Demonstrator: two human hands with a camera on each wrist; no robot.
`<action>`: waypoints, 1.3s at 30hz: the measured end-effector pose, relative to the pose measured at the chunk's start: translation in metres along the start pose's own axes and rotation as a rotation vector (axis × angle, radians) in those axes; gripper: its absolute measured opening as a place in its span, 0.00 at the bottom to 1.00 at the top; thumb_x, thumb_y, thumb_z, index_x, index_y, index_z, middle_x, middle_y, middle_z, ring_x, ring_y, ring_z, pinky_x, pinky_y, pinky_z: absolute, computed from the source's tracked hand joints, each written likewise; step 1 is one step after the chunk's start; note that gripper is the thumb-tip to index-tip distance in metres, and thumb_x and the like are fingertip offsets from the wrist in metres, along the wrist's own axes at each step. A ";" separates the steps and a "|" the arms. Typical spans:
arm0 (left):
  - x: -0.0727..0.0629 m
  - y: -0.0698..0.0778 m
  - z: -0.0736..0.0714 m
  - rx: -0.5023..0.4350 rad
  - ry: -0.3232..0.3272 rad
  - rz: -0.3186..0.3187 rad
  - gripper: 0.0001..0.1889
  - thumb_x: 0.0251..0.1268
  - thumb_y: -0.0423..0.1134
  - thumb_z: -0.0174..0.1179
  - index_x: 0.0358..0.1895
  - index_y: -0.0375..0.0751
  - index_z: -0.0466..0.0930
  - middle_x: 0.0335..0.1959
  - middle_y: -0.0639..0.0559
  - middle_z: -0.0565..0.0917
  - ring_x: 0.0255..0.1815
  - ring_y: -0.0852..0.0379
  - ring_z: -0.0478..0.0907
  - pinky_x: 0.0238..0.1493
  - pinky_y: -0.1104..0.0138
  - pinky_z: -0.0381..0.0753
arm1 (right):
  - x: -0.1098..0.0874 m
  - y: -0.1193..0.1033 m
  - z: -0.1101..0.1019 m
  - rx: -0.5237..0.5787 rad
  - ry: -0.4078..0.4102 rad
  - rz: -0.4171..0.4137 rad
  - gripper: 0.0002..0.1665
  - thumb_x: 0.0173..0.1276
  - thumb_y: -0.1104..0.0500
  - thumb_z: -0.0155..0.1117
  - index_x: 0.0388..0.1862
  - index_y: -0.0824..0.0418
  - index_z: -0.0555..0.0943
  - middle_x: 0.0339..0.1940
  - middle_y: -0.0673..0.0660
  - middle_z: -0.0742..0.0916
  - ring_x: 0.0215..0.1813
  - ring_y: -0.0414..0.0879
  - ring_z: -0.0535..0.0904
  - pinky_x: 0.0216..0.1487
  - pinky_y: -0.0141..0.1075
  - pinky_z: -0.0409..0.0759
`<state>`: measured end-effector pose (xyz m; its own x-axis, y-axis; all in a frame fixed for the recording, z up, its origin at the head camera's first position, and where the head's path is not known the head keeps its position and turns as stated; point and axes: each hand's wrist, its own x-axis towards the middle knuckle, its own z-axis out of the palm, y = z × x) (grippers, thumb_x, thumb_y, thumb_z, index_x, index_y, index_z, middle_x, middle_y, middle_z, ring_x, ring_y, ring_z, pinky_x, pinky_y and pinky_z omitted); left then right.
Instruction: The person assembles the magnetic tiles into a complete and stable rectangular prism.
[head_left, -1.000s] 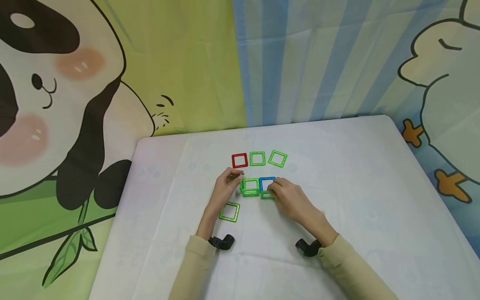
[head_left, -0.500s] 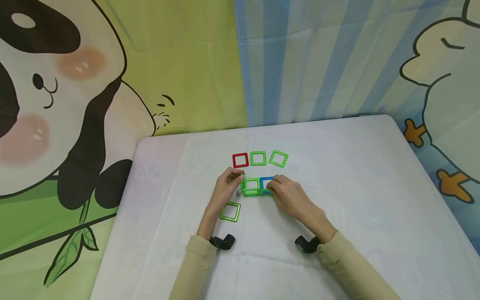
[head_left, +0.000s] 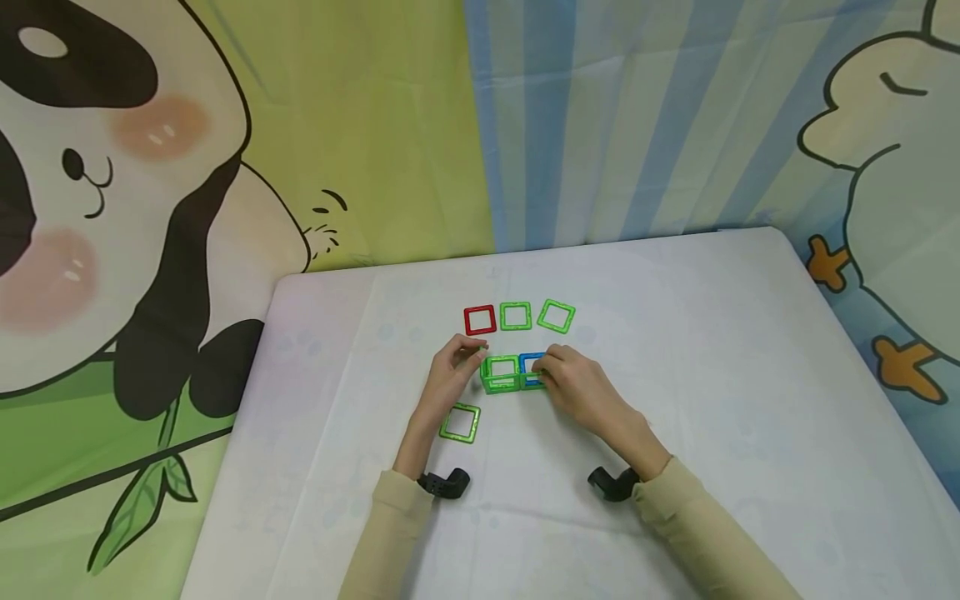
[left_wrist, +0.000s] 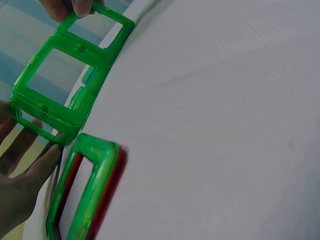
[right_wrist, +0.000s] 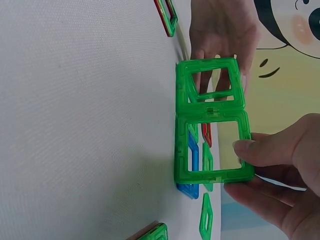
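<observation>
Green square (right_wrist: 215, 176): pinched by right grip (head_left: 579, 387), apparently for joining to box (left_wrist: 45, 105).
Left grip (head_left: 452, 371): holding box's left side.
Box: next move likely needs flush edges, gentle release.

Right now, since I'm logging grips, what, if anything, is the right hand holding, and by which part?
The right hand pinches an upright green square near its upper corner, on the person's right side.

Green frames (right_wrist: 215, 177): glossy see-through plastic, gleaming along the ridges!
Blue frame (right_wrist: 189, 190): smooth, shiny plastic too.
Tabletop cover (head_left: 675, 375): matt cloth, faintly textured, lightly creased.
Backdrop (head_left: 375, 125): printed fabric look, soft sheen, wrinkling.
Sleeves (head_left: 390, 529): matt cloth.
</observation>
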<state>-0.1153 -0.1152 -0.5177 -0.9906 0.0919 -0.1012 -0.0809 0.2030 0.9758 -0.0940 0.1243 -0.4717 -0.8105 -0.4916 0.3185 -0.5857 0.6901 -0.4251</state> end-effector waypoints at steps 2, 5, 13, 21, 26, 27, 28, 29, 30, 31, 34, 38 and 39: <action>0.000 0.000 0.000 0.003 0.002 -0.002 0.10 0.76 0.44 0.61 0.54 0.48 0.82 0.58 0.51 0.84 0.70 0.50 0.75 0.74 0.48 0.69 | -0.001 0.000 0.000 0.003 -0.002 0.004 0.07 0.62 0.70 0.74 0.40 0.65 0.88 0.36 0.55 0.86 0.39 0.47 0.82 0.39 0.40 0.84; 0.001 0.000 0.001 0.013 0.005 -0.010 0.10 0.76 0.44 0.61 0.54 0.49 0.82 0.57 0.53 0.84 0.70 0.51 0.75 0.74 0.48 0.69 | -0.003 0.001 -0.001 0.014 -0.004 0.005 0.10 0.61 0.70 0.75 0.42 0.65 0.87 0.38 0.56 0.86 0.41 0.48 0.82 0.40 0.41 0.84; 0.001 -0.002 0.001 0.010 0.006 -0.012 0.11 0.76 0.43 0.61 0.55 0.47 0.81 0.59 0.52 0.84 0.71 0.50 0.74 0.74 0.48 0.68 | -0.012 0.004 -0.006 0.026 -0.024 0.044 0.14 0.61 0.68 0.76 0.47 0.68 0.87 0.42 0.58 0.87 0.44 0.49 0.82 0.44 0.42 0.85; 0.001 -0.002 0.001 0.006 0.011 -0.009 0.10 0.76 0.43 0.61 0.54 0.48 0.81 0.59 0.52 0.84 0.70 0.50 0.75 0.73 0.47 0.70 | -0.026 0.014 -0.013 0.011 -0.023 0.077 0.14 0.61 0.68 0.76 0.46 0.68 0.87 0.42 0.58 0.87 0.46 0.52 0.84 0.44 0.44 0.85; 0.001 -0.001 0.001 0.002 0.004 -0.004 0.09 0.76 0.42 0.60 0.54 0.48 0.81 0.58 0.52 0.84 0.69 0.51 0.76 0.73 0.48 0.70 | -0.036 0.020 -0.016 0.006 -0.041 0.110 0.13 0.62 0.68 0.75 0.46 0.68 0.87 0.42 0.59 0.87 0.46 0.52 0.84 0.44 0.45 0.85; 0.001 -0.001 0.001 0.001 0.002 -0.002 0.09 0.76 0.42 0.61 0.54 0.48 0.81 0.59 0.52 0.84 0.69 0.51 0.76 0.73 0.48 0.71 | -0.038 0.021 -0.016 0.003 -0.043 0.116 0.13 0.62 0.68 0.75 0.46 0.68 0.87 0.42 0.59 0.87 0.45 0.52 0.84 0.44 0.45 0.85; 0.001 0.000 0.001 -0.002 0.000 0.001 0.10 0.76 0.43 0.61 0.54 0.47 0.81 0.59 0.51 0.84 0.69 0.51 0.76 0.73 0.48 0.71 | -0.039 0.022 -0.016 0.001 -0.043 0.121 0.13 0.62 0.68 0.75 0.46 0.68 0.87 0.42 0.59 0.87 0.45 0.52 0.84 0.43 0.45 0.85; 0.001 0.000 0.001 -0.002 -0.002 0.004 0.10 0.76 0.43 0.61 0.54 0.47 0.81 0.59 0.51 0.84 0.69 0.51 0.76 0.73 0.48 0.71 | -0.041 0.023 -0.016 -0.003 -0.045 0.128 0.13 0.62 0.68 0.75 0.45 0.68 0.87 0.41 0.59 0.87 0.45 0.52 0.84 0.43 0.44 0.85; 0.001 0.000 0.001 -0.002 -0.003 0.006 0.10 0.76 0.43 0.61 0.55 0.47 0.81 0.59 0.51 0.84 0.68 0.51 0.76 0.72 0.48 0.71 | -0.042 0.025 -0.016 -0.007 -0.046 0.134 0.13 0.62 0.68 0.75 0.45 0.68 0.87 0.41 0.58 0.87 0.45 0.52 0.84 0.43 0.44 0.85; 0.001 0.000 0.000 -0.001 -0.004 0.006 0.11 0.76 0.44 0.61 0.55 0.47 0.81 0.60 0.50 0.84 0.68 0.51 0.76 0.72 0.48 0.71 | -0.044 0.026 -0.016 -0.009 -0.047 0.138 0.12 0.61 0.69 0.75 0.45 0.68 0.87 0.41 0.58 0.87 0.45 0.52 0.84 0.43 0.44 0.85; 0.001 0.000 0.000 0.003 -0.008 0.002 0.11 0.76 0.44 0.61 0.55 0.47 0.81 0.59 0.51 0.84 0.67 0.52 0.77 0.72 0.49 0.71 | -0.049 0.029 -0.016 -0.017 -0.057 0.150 0.12 0.61 0.69 0.74 0.45 0.69 0.87 0.41 0.59 0.87 0.45 0.52 0.83 0.44 0.44 0.85; 0.001 0.000 0.000 0.000 -0.010 -0.008 0.11 0.76 0.44 0.61 0.55 0.47 0.81 0.59 0.51 0.84 0.66 0.52 0.77 0.72 0.49 0.71 | -0.055 0.033 -0.018 -0.030 -0.077 0.156 0.13 0.61 0.71 0.71 0.45 0.69 0.87 0.43 0.59 0.87 0.47 0.53 0.83 0.45 0.45 0.85; 0.001 0.000 0.000 0.000 -0.009 -0.010 0.11 0.76 0.44 0.61 0.55 0.46 0.81 0.59 0.51 0.84 0.67 0.52 0.77 0.73 0.49 0.70 | -0.056 0.033 -0.019 -0.035 -0.081 0.156 0.13 0.61 0.72 0.70 0.45 0.69 0.87 0.43 0.60 0.87 0.47 0.53 0.83 0.45 0.45 0.85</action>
<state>-0.1167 -0.1155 -0.5175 -0.9887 0.0990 -0.1129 -0.0908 0.2043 0.9747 -0.0681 0.1847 -0.4880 -0.8906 -0.4173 0.1806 -0.4529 0.7786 -0.4342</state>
